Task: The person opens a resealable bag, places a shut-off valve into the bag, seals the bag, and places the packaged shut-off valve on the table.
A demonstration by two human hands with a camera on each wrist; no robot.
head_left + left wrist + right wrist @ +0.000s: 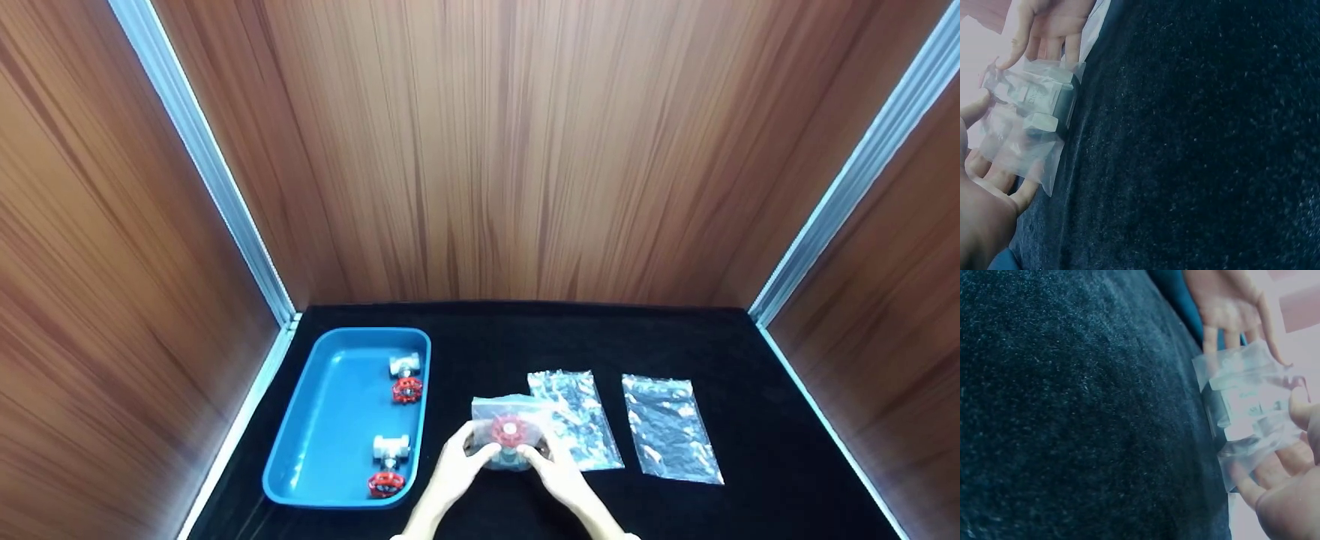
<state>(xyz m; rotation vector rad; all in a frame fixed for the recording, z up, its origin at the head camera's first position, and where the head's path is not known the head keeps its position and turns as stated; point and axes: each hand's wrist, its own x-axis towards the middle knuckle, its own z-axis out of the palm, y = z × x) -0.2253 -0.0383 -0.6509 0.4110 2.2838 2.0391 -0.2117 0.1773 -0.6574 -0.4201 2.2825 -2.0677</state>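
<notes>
A clear plastic bag (491, 407) with a gate valve (510, 430) inside is held between both hands, at the front middle of the table. The valve's red round handwheel shows through the film in the head view. My left hand (454, 459) grips the bag's left side, thumb on the near face and fingers behind. From the right, my right hand (556, 469) holds it in the same way. Both wrist views show the valve's metal body (1044, 98) through the bag (1252, 394), its lower corners sticking out.
To the left stands a blue tray (322, 420) with two more red-wheeled valves, one far (406, 377) and one near (388, 465), along its right side. Two flat clear bags, one nearer (581, 420) and one farther right (670, 429), lie on the black cloth. Wooden panels (480, 150) enclose the table.
</notes>
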